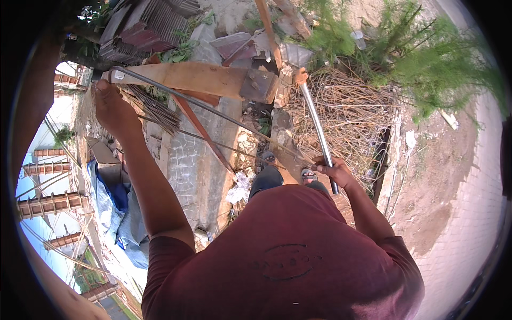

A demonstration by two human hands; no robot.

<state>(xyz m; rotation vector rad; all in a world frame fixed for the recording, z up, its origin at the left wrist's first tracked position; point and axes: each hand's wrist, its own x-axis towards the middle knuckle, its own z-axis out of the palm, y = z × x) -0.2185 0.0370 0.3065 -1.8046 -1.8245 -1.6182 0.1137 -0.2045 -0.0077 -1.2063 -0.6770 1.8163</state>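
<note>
My left hand (116,113) is raised at the left, closed round the bent end of a thin steel rod (213,109). The rod slants down to the right, its far end close to the fingers of my right hand (336,172). That hand is closed on a silver metal bar with an orange head (317,114), held upright with the head pointing away from me. Whether my right fingers also pinch the rod is unclear. Beyond the rod lies a thick wooden beam (197,78), with a dark metal plate (257,86) bearing short pegs at its right end.
A heap of bent, rusty rods (346,106) lies beyond my right hand. Blue tarpaulin (114,208) covers things at the left. Green branches (426,58) hang at the far right, and corrugated sheets (154,26) are stacked at the back left. A reddish wooden strut (200,130) slants beneath the beam.
</note>
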